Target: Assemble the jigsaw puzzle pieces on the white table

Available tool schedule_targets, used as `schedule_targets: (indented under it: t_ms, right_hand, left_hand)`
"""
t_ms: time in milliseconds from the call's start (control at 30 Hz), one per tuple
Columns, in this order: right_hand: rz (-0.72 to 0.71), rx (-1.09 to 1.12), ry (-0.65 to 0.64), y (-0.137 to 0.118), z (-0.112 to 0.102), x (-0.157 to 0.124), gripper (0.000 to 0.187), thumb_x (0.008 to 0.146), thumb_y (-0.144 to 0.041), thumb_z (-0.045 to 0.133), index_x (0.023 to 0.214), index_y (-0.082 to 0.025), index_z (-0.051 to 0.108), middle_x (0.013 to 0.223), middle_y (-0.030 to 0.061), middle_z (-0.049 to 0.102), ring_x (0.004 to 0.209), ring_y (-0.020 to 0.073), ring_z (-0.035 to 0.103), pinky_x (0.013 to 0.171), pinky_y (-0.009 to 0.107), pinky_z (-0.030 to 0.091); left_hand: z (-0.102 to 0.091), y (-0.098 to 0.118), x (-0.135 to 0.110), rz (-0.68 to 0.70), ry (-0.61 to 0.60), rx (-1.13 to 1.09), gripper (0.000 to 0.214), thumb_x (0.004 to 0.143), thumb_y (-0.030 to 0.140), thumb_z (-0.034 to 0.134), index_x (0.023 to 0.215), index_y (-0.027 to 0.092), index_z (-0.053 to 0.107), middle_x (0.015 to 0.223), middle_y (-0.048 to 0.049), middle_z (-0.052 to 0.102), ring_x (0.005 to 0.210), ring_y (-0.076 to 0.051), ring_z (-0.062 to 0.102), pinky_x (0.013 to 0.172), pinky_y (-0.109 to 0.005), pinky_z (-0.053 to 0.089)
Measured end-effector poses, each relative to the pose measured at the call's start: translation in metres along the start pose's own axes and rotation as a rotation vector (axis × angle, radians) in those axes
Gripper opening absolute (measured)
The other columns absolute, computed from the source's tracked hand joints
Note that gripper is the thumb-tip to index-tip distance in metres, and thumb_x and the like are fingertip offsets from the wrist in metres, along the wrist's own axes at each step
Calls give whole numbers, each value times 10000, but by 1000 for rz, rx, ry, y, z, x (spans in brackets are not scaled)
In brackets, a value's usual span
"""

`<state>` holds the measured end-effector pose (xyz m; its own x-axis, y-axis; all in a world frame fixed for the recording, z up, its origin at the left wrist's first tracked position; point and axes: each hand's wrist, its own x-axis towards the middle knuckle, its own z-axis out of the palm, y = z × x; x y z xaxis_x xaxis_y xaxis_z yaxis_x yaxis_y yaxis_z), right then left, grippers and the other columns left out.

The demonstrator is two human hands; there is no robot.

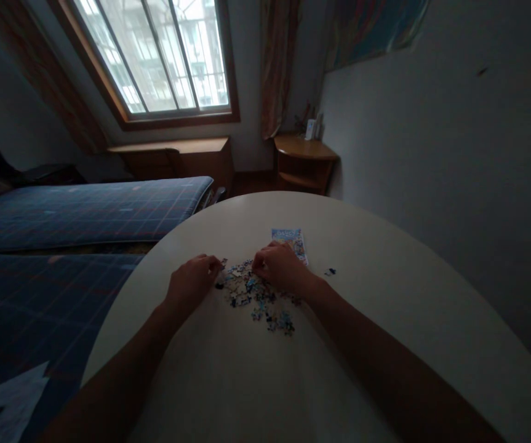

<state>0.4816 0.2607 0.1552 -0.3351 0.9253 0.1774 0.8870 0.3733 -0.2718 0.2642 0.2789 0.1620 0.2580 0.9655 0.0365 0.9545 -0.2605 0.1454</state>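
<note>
While the right hand [278, 266] overlaps puzzle pieces [241, 287], whether it or the left hand [193, 278] pinches any is unclear.

It's dim in here, the only light I can see being pale daylight through the barred glass window in a brown wooden frame [154, 58], its panes glaring so white that the building outside washes out. The round white tabletop [385, 277] catches a muted glow; the pale, plain wall [431, 154] on the right sinks into shadow. The small multicoloured jigsaw pieces [242, 287] look soft, and straight lines lean and stretch toward the dark edges.
</note>
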Motion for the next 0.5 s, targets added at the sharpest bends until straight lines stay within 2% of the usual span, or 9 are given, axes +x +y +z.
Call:
schedule_targets:
  t_ms: [133, 233, 333, 500]
  right_hand:
    - [-26, -23, -45, -1, -5, -2, 105, 846, -254, 686, 892, -260, 781, 912, 40, 760, 961, 223, 620, 891, 355, 351]
    - [-48, -42, -61, -1, -6, -3, 119, 848, -261, 686, 918, -264, 783, 941, 51, 757, 984, 233, 612, 897, 364, 346]
    - [-73, -59, -74, -1, -7, -4, 129, 847, -262, 680, 922, -257, 785, 956, 63, 753, 976, 245, 616, 907, 384, 348]
    - [-87, -61, -96, -3, -11, -5, 153, 846, -224, 662, 940, -259, 778, 957, 58, 750, 936, 230, 636, 896, 381, 376]
  left_hand:
    - [-7, 6, -6, -39, -8, 86, 204, 925, 321, 535, 1029, 268, 703, 1068, -34, 705, 867, -212, 671, 671, -276, 460]
    - [-5, 4, -4, -34, -16, 87, 222, 939, 322, 503, 993, 260, 709, 1088, -42, 693, 866, -209, 669, 687, -280, 469]
    - [-2, 1, -1, -26, -15, 69, 229, 936, 339, 517, 1068, 266, 690, 1148, -40, 684, 914, -219, 668, 705, -286, 478]
    - [-6, 2, -6, -24, -54, 85, 220, 927, 313, 528, 1076, 272, 685, 1124, -31, 702, 939, -231, 667, 699, -295, 470]
